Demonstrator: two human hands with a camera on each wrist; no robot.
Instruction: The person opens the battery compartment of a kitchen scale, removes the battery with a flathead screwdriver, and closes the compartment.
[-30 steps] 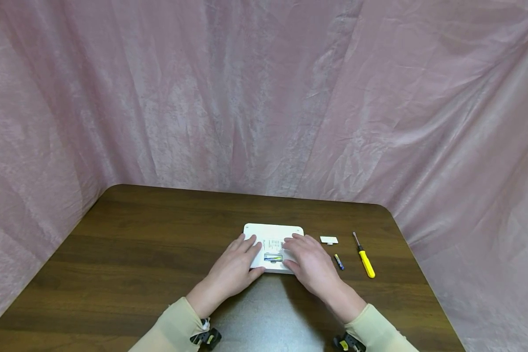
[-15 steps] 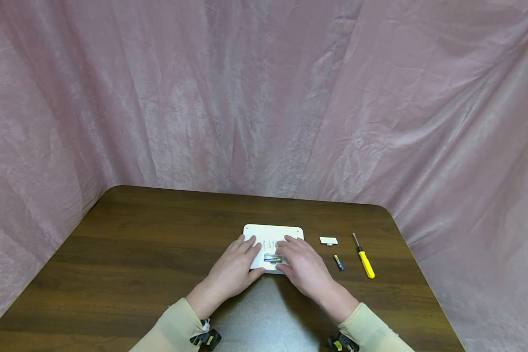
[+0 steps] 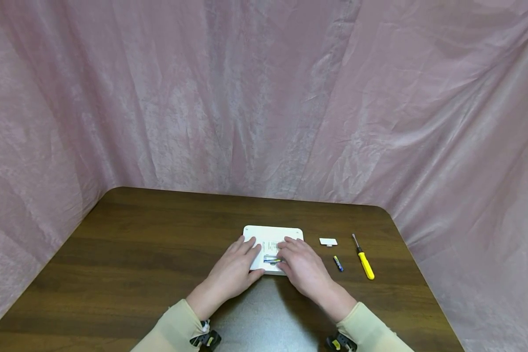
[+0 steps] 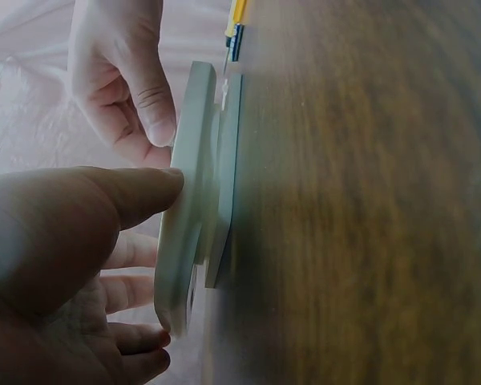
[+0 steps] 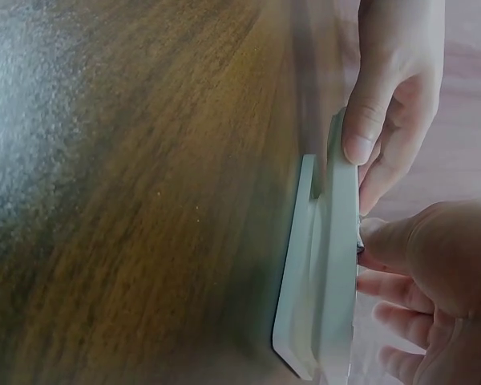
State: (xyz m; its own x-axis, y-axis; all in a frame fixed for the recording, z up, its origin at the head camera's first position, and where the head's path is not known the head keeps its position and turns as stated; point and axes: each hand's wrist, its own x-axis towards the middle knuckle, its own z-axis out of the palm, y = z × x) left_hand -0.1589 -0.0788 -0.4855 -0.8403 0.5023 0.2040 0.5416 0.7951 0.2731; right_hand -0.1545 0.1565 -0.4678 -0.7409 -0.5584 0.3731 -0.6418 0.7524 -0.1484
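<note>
A white kitchen scale (image 3: pixel 273 232) lies upside down on the table, its label and battery compartment facing up. My left hand (image 3: pixel 230 270) rests on its left side, fingers spread and fairly straight, the thumb (image 4: pixel 148 195) at the near edge. My right hand (image 3: pixel 305 266) is over the right side. Its thumb and index finger pinch the end of a battery (image 3: pixel 271 261) in the compartment; in the right wrist view a small dark tip (image 5: pixel 360 248) shows by the thumb. The fingers hide part of the compartment.
Right of the scale lie a small white battery cover (image 3: pixel 328 242), a loose blue battery (image 3: pixel 338 264) with a yellow-green end, and a screwdriver (image 3: pixel 366 266) with a yellow handle. A pink curtain (image 3: pixel 246 98) hangs behind the brown wooden table (image 3: pixel 158 230).
My right hand has moved left to the compartment, and its thumb and index finger have closed on the battery end. My left hand has stayed in place.
</note>
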